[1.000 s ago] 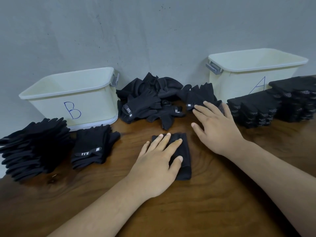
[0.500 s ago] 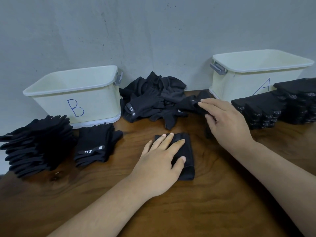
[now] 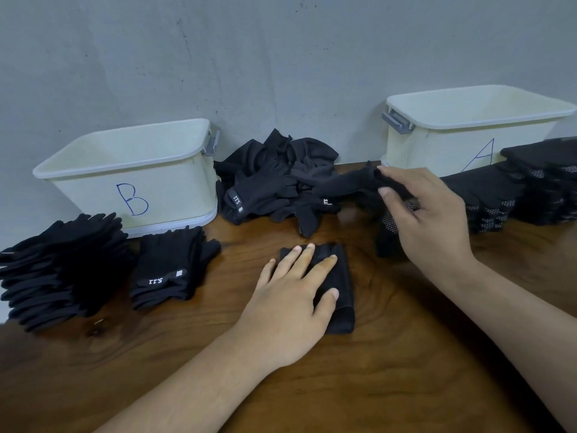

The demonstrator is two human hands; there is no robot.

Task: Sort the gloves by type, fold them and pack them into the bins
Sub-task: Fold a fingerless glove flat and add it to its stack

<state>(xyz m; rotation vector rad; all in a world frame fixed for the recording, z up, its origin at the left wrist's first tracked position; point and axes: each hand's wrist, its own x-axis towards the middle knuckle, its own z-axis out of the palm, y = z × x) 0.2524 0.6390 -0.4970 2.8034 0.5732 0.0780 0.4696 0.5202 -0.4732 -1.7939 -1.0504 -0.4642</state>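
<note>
We are pinning the folded glove [image 3: 342, 285] under the flat left hand [image 3: 290, 310]. The right hand [image 3: 427, 220] is pinching a loose glove [image 3: 349, 184], and we should be lifting it clear of the pile [image 3: 274, 176].

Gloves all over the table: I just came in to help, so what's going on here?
A person is sorting black gloves. The left hand presses flat on a folded glove; the right hand pinches a loose glove at the pile between bin B and bin A. Stacks lie beside both bins; no gloves show inside either.
</note>
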